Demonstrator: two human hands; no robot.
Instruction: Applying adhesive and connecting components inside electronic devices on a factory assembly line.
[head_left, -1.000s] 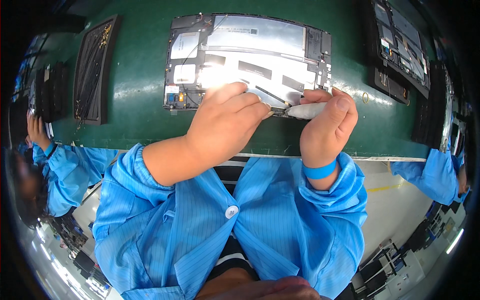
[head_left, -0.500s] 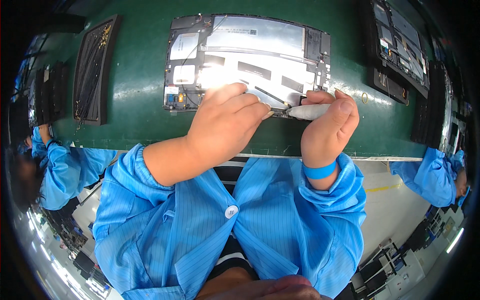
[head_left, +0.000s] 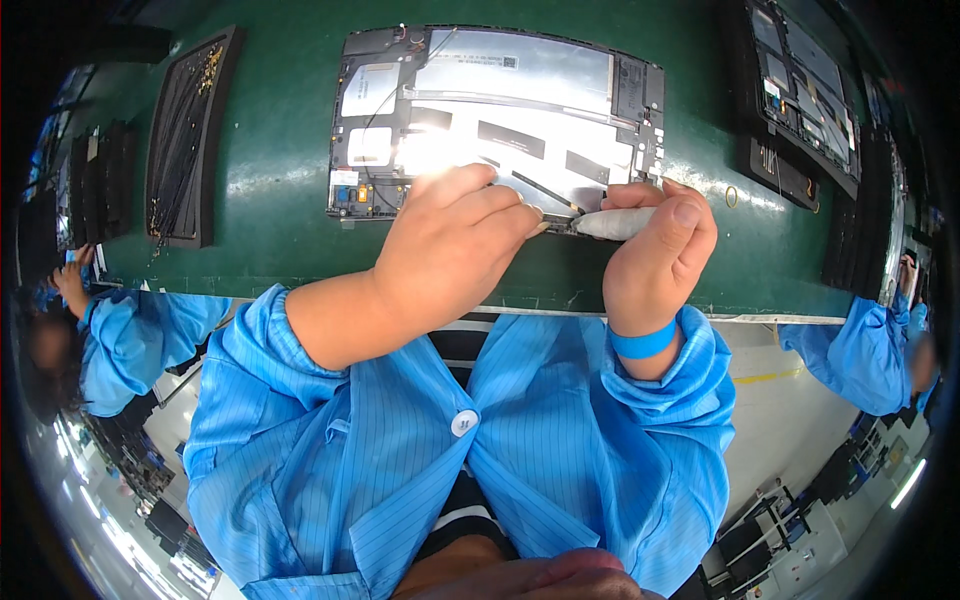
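An opened tablet-like device (head_left: 638,88) lies in front of me, its silver inner plates, dark frame and thin cables showing. My left hand (head_left: 455,235) rests over its near edge, fingers curled and pressed together. What they pinch, if anything, is hidden. My right hand (head_left: 660,245), with a blue wristband (head_left: 642,342), is closed around a white tapered tool (head_left: 615,223). The tool's tip meets the near edge of the device, just right of my left fingertips. A thin dark strip (head_left: 545,192) slants across the silver plate towards that tip.
On the green table (head_left: 275,150), a black tray (head_left: 222,140) of thin black cables stands at left. Similar opened devices (head_left: 805,90) are stacked at right above another tray (head_left: 780,170). A small yellowish ring (head_left: 731,196) lies nearby. Blue-sleeved people (head_left: 150,340) sit on both sides.
My hands and the white tool stay in almost the same place at the device's near edge. At far left, the other person's hand has shifted slightly.
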